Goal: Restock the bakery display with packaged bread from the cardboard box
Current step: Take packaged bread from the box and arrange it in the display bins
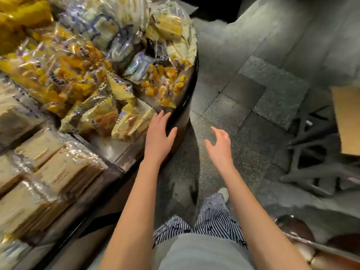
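So the left hand (158, 133) is flat and open, fingers straight and a bit spread, holding nothing. It sits right at the front edge of the bakery display (191, 78), fingertips by the dark curved rim, and I honestly can't tell whether they touch it. The right hand (218, 145) is near it toward the middle of the frame, out over the speckled tile floor (253, 98), also empty, with the fingers loose and slightly curled and the thumb out. Just left of the left hand there's a bunch of wedge-shaped bread packets (116, 117) in yellow-and-clear wrappers lying on the display top, and more shiny yellow bags (58, 71) are piled behind them up into the upper left. In the lower left are bagged sliced loaves (58, 168) lined up side by side, pretty blurry. The cardboard box (346, 117) is way over at the right edge, well apart from both hands, sitting on top of some grey lattice-looking stand (311, 152); only part of the box shows, so no idea what's in it. At the bottom you get striped trousers (214, 217) and a light shoe (224, 191).
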